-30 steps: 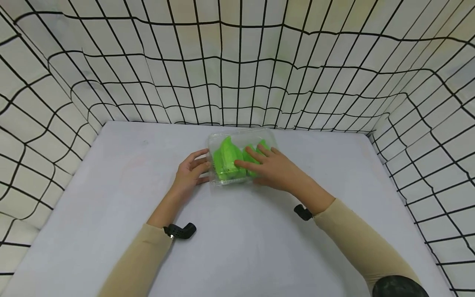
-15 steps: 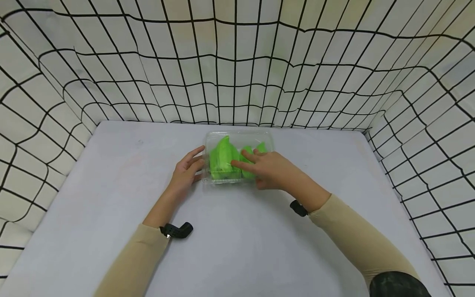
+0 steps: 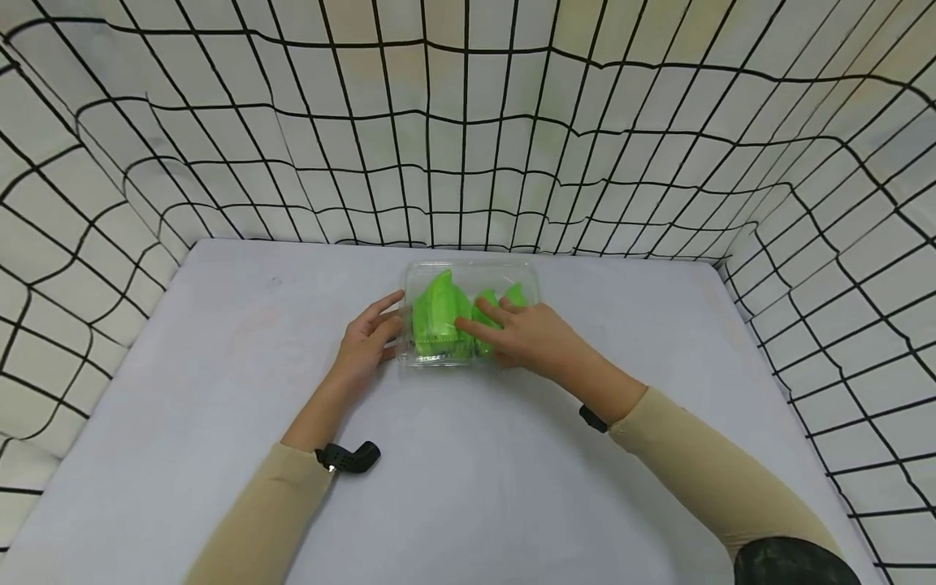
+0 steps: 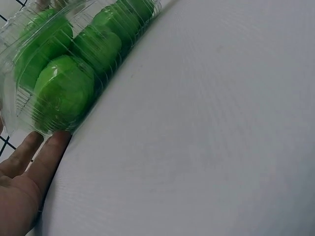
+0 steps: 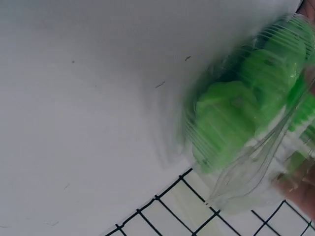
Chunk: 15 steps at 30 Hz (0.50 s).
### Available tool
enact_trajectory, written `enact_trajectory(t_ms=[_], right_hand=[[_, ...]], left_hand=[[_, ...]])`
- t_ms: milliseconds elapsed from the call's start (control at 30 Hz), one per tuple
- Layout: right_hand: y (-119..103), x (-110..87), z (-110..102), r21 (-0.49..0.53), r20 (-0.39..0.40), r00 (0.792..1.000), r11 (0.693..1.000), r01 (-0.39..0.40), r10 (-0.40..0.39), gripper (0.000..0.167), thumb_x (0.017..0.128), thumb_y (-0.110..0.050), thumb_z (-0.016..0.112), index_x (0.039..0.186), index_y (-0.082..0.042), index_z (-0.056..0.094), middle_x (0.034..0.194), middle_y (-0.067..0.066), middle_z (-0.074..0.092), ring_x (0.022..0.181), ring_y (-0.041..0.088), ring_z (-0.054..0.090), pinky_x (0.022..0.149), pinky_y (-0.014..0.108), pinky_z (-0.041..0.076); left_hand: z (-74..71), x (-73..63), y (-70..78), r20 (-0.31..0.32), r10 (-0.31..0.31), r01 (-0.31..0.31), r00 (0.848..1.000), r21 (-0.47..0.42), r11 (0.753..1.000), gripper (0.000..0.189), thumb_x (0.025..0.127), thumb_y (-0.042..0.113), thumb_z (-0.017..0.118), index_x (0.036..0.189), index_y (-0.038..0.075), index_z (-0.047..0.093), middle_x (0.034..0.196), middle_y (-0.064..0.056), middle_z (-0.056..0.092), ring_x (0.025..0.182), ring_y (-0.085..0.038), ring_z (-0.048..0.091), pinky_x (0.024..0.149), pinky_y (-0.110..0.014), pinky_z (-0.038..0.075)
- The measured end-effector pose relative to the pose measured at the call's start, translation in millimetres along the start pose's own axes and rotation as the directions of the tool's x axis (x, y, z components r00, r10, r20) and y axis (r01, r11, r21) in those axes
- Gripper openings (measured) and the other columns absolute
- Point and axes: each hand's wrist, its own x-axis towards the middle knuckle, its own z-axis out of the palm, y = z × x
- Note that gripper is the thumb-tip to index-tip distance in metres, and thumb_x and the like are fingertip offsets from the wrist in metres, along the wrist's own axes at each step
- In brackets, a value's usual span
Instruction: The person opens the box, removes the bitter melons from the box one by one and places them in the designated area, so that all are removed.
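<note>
My left hand [image 3: 366, 335] rests against the left side of a clear plastic container [image 3: 497, 269], its fingers slightly bent. My right hand [image 3: 534, 335] lies over the container's right part, fingers spread and pointing left; whether they press on the plastic, I cannot tell. Bright green pieces [image 3: 441, 313] sit inside, those on the right partly hidden by my fingers. The container stands near the far edge of a white table [image 3: 453, 504]. I wear beige sleeves [image 3: 252, 520], with a black device [image 3: 354, 458] at each wrist. A black grid [image 3: 464, 52] lines the pale walls beyond the table and on both sides. A dark rounded thing [image 3: 795, 562] overlaps my right sleeve.
</note>
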Motion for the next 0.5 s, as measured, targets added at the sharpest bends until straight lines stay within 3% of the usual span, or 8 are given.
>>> enact_trajectory(t_ms=[267, 500], right_hand=[[-2, 4.5, 2, 0.018, 0.102, 0.994, 0.999, -0.049, 0.047, 0.070, 0.080, -0.041, 0.083, 0.139, -0.029, 0.048, 0.134, 0.012, 0.064, 0.105, 0.038, 0.070, 0.043, 0.036, 0.053], [-10, 15.6, -8, -0.044, 0.271, 0.957, 0.994, -0.098, 0.106, 0.085, 0.078, -0.050, 0.082, 0.147, -0.029, 0.037, 0.141, 0.016, 0.056, 0.115, 0.039, 0.065, 0.051, 0.039, 0.057]], left_hand=[[0.3, -1.3, -4.8, 0.001, -0.007, 0.007, 1.000, 0.003, 1.000, 0.049, 0.104, 0.026, 0.052, 0.152, 0.031, 0.042, 0.151, -0.009, 0.048, 0.132, -0.025, 0.050, 0.091, -0.025, 0.056], [-1.6, -1.3, -3.7, -0.003, -0.003, 0.004, 1.000, 0.013, 1.000, 0.049, 0.104, 0.027, 0.053, 0.152, 0.033, 0.042, 0.151, -0.008, 0.048, 0.133, -0.026, 0.050, 0.094, -0.027, 0.055]])
